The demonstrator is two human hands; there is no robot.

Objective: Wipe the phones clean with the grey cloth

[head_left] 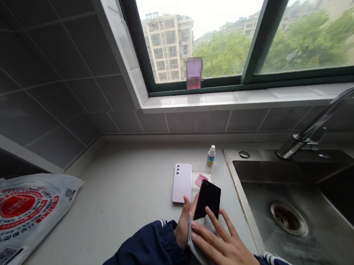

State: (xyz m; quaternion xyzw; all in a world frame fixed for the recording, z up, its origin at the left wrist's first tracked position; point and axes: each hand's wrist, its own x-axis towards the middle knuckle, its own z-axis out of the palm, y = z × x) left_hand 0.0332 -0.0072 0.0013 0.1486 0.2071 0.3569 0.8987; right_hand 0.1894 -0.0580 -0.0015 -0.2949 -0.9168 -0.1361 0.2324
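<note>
Above a pale countertop point(132, 183) beside a sink point(254, 191), the black phone point(207, 198) points forward and slightly rightward lengthwise, gripped along its left by the left hand point(182, 224), the right hand point(224, 243) lying across grey cloth point(196, 253) at its near end, hold unclear.

open: counter point(122, 179) between bag point(29, 225) and lilac phone point(182, 186); obstacles: black panel point(209, 196); bottle point(211, 157); faucet point(309, 131)
</note>
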